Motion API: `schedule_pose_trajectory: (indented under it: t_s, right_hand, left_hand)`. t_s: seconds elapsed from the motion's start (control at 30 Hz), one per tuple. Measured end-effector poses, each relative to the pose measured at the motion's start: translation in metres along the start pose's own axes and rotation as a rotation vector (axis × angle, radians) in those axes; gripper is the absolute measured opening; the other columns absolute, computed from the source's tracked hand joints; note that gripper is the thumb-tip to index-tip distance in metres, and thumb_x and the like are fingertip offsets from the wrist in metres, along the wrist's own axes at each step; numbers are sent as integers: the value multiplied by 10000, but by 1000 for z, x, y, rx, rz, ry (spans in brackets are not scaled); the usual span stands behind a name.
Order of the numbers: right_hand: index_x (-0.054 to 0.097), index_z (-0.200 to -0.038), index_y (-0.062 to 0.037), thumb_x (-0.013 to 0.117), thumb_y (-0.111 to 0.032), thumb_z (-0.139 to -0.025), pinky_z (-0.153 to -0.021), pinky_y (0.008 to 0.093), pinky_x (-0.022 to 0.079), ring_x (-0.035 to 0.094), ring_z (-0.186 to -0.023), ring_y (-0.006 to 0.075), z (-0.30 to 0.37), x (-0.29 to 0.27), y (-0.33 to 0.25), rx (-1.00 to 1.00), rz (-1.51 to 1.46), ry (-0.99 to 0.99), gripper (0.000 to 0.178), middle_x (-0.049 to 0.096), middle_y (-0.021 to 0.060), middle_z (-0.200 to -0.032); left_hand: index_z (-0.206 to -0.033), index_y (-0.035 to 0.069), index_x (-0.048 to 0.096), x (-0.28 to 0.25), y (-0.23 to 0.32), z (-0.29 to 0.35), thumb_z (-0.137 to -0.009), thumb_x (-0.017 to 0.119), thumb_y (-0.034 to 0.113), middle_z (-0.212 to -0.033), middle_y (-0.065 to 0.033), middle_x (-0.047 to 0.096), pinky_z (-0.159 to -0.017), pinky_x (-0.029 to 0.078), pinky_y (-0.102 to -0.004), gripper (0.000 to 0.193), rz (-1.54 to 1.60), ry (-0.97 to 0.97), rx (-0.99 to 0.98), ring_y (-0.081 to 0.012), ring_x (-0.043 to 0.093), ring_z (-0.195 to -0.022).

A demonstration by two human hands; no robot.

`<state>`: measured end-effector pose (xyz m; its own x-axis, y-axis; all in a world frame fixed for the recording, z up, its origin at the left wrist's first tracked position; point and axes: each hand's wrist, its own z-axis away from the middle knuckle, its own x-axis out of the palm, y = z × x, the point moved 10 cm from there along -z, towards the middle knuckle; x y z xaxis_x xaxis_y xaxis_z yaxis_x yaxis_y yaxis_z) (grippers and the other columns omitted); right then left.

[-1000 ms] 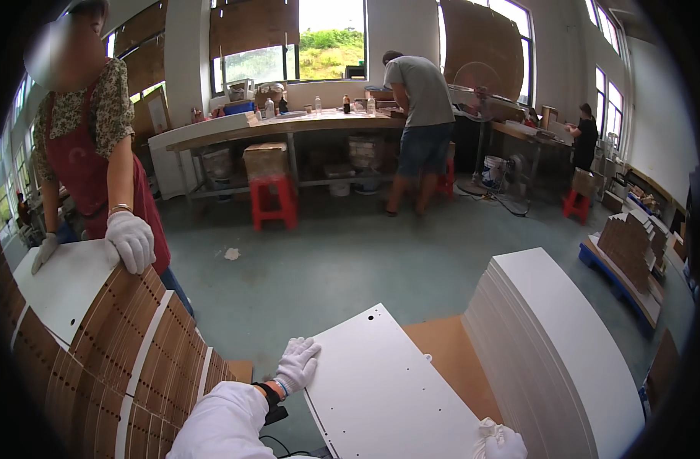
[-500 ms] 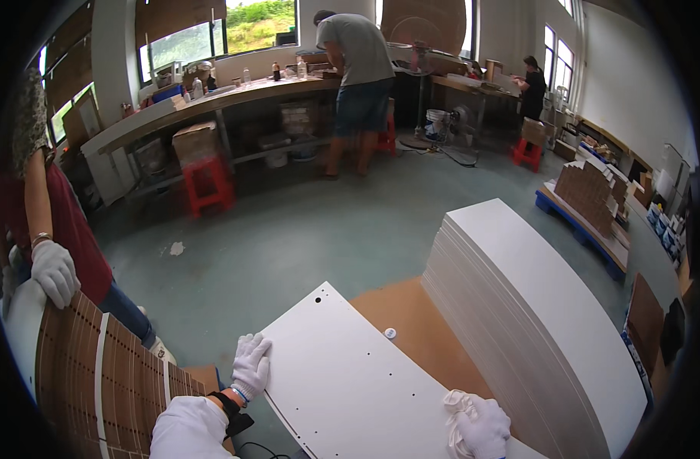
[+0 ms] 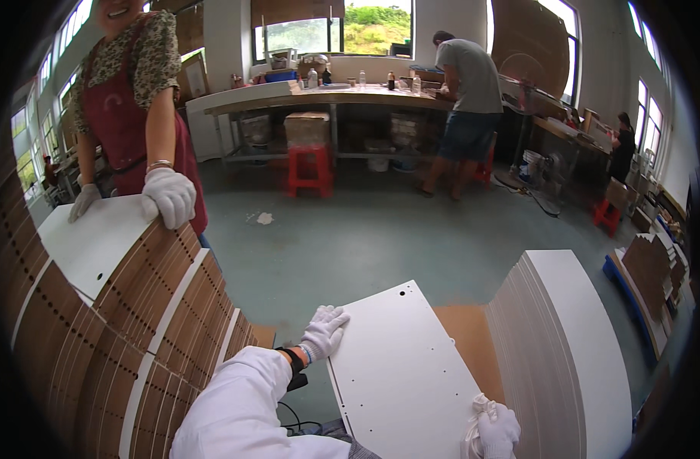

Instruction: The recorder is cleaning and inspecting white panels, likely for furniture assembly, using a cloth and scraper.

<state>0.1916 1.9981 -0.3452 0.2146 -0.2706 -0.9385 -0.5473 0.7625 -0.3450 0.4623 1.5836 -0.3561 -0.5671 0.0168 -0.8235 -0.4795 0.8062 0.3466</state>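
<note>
A white rectangular panel (image 3: 399, 344) with small drilled holes slants across the space in front of me. My left hand (image 3: 324, 333), in a white knit glove, grips the panel's left edge, its fingers over the top face. At the lower right of the panel my right hand (image 3: 498, 432), also gloved, holds a bunched white cloth (image 3: 478, 417) against the surface. The thumb of the left hand is hidden. A dark band circles my left wrist.
To the right stands a tall stack of white panels (image 3: 587, 344) beside brown board (image 3: 472, 336). Brown drilled panels (image 3: 174, 306) are stacked at left. A co-worker's gloved hand (image 3: 170, 197) rests on that stack's white top panel (image 3: 97, 233). Another person (image 3: 472, 84) bends over a bench (image 3: 342, 98).
My view has swung left, bringing more of the co-worker and the brown stack into sight. Both hands keep their places on the panel, the cloth still in my right.
</note>
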Motion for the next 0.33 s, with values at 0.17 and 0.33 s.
schedule_pose_trajectory:
  t_s: [0.17,0.33]
  right_hand:
    - [678,-1005,-131,446,-353,-894,-847,457,471,601,-975,360,8,-14,-27,-70,54,-38,340,654,173,-1006]
    - [612,-1082,-83,653,-427,-710,-790,458,485,608,-880,330,8,-4,11,49,-24,28,509,597,172,-894]
  left_hand:
    - [-1223,112,574,11,3,4,-848,532,205,-1365,-150,477,-1131,218,-440,388,-13,-32,27,-342,378,-1303]
    - [-1275,123,538,16,5,5,-870,516,202,-1390,-159,447,-1143,199,-429,412,-28,-108,-14,-345,328,-1337]
